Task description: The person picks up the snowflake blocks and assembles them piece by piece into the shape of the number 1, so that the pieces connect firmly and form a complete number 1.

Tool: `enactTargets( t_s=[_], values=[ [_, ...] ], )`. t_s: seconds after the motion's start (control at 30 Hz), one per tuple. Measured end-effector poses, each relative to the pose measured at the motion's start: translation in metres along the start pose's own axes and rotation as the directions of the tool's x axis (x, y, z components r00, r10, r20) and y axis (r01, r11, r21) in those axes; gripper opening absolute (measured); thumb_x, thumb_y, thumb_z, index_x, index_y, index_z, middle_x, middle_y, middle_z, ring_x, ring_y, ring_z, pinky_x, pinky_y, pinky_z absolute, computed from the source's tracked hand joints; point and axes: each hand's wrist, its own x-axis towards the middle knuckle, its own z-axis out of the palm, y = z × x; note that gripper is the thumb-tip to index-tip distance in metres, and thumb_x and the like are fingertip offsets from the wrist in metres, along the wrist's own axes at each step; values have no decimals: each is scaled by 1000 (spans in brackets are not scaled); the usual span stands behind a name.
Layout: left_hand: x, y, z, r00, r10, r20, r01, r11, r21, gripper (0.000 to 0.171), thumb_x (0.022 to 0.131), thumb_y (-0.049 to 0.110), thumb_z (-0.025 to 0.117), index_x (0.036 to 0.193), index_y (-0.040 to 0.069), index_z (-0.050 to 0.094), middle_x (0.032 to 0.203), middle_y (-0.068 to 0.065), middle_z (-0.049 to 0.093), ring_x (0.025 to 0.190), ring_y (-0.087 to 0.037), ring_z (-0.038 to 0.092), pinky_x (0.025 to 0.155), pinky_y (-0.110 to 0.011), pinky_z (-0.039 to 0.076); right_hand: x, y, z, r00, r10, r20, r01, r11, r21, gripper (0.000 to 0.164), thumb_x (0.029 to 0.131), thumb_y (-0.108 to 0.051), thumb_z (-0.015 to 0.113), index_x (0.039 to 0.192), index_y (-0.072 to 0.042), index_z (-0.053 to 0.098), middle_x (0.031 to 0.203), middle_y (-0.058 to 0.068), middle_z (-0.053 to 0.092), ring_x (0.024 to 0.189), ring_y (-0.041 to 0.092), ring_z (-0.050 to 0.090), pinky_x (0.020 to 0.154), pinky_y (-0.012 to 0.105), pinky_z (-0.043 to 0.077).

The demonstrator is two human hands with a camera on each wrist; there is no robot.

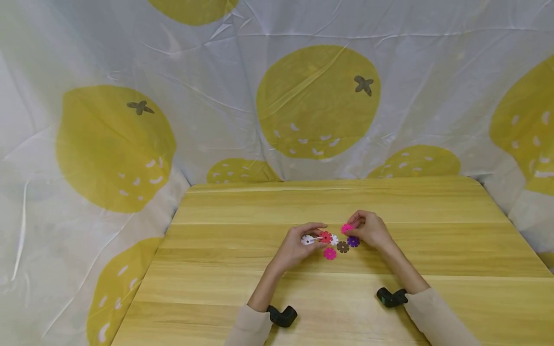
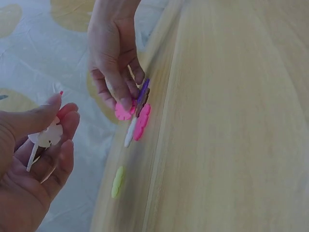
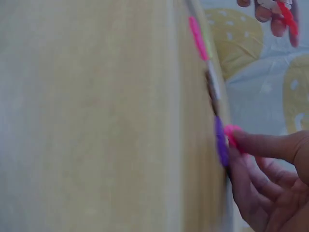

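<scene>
In the head view my left hand [image 1: 293, 249] holds a small joined piece made of notched plastic discs. A white disc [image 1: 307, 240] and a red disc [image 1: 325, 237] show in it. My right hand [image 1: 371, 231] pinches a bright pink disc [image 1: 346, 228] between thumb and fingers. Just beneath that disc, a purple disc [image 1: 353, 241] lies on the table. Beside it are a brown disc [image 1: 343, 247], another pink disc [image 1: 330, 253] and a white disc [image 1: 334, 239]. The left wrist view also shows a pale yellow disc [image 2: 117, 181] on the wood.
The discs lie on a wooden table [image 1: 195, 269]. Behind and to the left hangs a pale cloth [image 1: 216, 96] with large yellow fruit prints. A black device sits at the left wrist [image 1: 283, 316], and another at the right wrist [image 1: 391, 297].
</scene>
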Motion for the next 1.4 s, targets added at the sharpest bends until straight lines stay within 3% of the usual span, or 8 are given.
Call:
enactTargets(
  t_s=[0.2, 0.4, 0.57, 0.87, 1.13, 1.3, 1.4],
  values=[
    [1, 0, 1, 999, -6, -39, 5, 1000, -10, 31, 91, 12, 81, 120, 12, 71, 112, -6, 78, 109, -20, 70, 97, -25, 53, -13, -2, -10, 998, 13, 55, -27, 966, 257, 25, 94, -3, 74, 113, 10, 63, 90, 15, 71, 78, 21, 76, 74, 34, 64],
    [0, -1, 2, 999, 4, -38, -2, 998, 55, 31, 91, 15, 81, 121, 14, 75, 115, -5, 77, 113, -22, 70, 102, -30, 53, -31, -8, -14, 983, -133, 126, 83, 937, 340, 31, 96, -5, 73, 123, 8, 65, 100, 22, 73, 87, 25, 78, 80, 40, 64],
    [-1, 0, 0, 1000, 9, -10, -8, 999, 46, 31, 93, 14, 79, 124, 10, 75, 120, -5, 77, 119, -21, 69, 103, -29, 53, -42, -16, -11, 963, -201, 180, 131, 931, 342, 31, 96, -4, 72, 125, 8, 68, 105, 25, 76, 89, 22, 79, 81, 43, 63],
    [-1, 1, -4, 1000, -3, 14, 3, 1000, 1, 34, 93, 13, 78, 126, 8, 74, 120, -3, 77, 116, -16, 69, 98, -25, 54, -47, -18, -1, 959, -240, 153, 187, 936, 300, 27, 96, -8, 74, 120, 5, 72, 99, 24, 78, 87, 30, 79, 71, 37, 63],
    [-2, 1, -6, 1000, -23, -14, 22, 999, -25, 31, 90, 11, 80, 121, 9, 77, 123, -4, 77, 123, -22, 66, 96, -28, 54, -51, -20, 10, 967, -245, 71, 214, 931, 296, 26, 94, -11, 76, 116, 2, 74, 100, 22, 79, 89, 29, 79, 74, 38, 64],
    [-2, 0, -8, 1000, -17, -9, 17, 998, -53, 30, 91, 10, 80, 121, 11, 77, 123, -4, 76, 113, -16, 67, 85, -22, 55, -51, -21, 16, 963, -270, 12, 254, 920, 297, 26, 93, -11, 77, 115, 2, 75, 104, 24, 78, 87, 24, 79, 75, 35, 64],
    [-2, -1, -9, 1000, -6, -11, 5, 999, -51, 30, 92, 13, 79, 122, 11, 77, 120, -4, 76, 108, -13, 65, 86, -22, 54, -51, -22, 19, 959, -283, -15, 274, 913, 302, 25, 93, -11, 77, 115, 2, 76, 106, 25, 77, 86, 19, 79, 75, 35, 64]
  ],
)
